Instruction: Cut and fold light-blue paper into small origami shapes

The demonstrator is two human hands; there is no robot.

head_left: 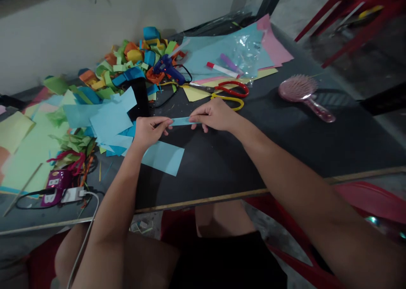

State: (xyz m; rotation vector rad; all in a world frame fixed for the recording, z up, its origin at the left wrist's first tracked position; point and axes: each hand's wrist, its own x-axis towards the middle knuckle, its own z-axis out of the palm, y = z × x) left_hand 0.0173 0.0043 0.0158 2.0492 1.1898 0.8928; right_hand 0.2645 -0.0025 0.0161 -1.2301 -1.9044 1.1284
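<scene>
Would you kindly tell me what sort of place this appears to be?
Probably an improvised papercraft workspace: a dark tabletop bears a heap of folded coloured paper pieces, a blue hot-glue gun and scissors with red and yellow handles.

The left hand (149, 129) and the right hand (215, 114) are pinching a narrow blue paper strip (180, 121) by its ends, holding it between them above the table (222, 166). Scissors (218, 87) are lying just beyond the right hand, a hairbrush (297, 90) is resting farther right, and a glue gun (172, 71) is sitting against colourful paper loops (135, 55).
</scene>
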